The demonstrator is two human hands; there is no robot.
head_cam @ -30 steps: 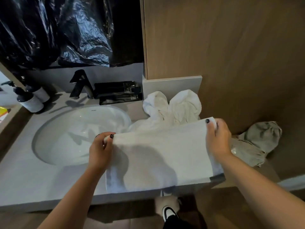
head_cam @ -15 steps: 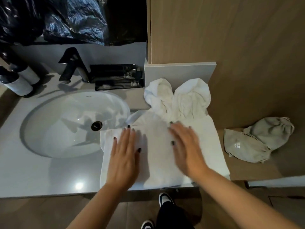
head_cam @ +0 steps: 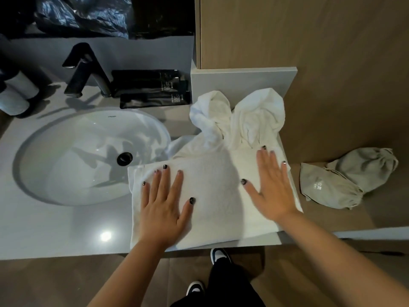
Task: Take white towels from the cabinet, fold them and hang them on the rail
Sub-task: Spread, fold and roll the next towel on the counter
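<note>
A folded white towel (head_cam: 218,196) lies flat on the grey counter (head_cam: 55,229), its left edge reaching over the sink rim. My left hand (head_cam: 164,202) presses on the towel's left half with straight, spread fingers. My right hand (head_cam: 272,185) lies flat on its right half, fingers pointing away from me. Behind the folded towel sits a crumpled heap of white towels (head_cam: 239,116) against the grey upstand. No rail or cabinet interior is in view.
A white oval sink (head_cam: 88,156) with a black faucet (head_cam: 85,69) fills the counter's left. Black toiletry tubes (head_cam: 152,89) lie behind it, dispenser bottles (head_cam: 15,94) at far left. Two grey cloth bags (head_cam: 345,180) rest on a wooden ledge at right, below a wooden wall panel (head_cam: 309,32).
One second ago both hands pinched the towel's far edge and laid it down. Since then they flattened onto it and slid apart, the right hand moving toward the right edge.
</note>
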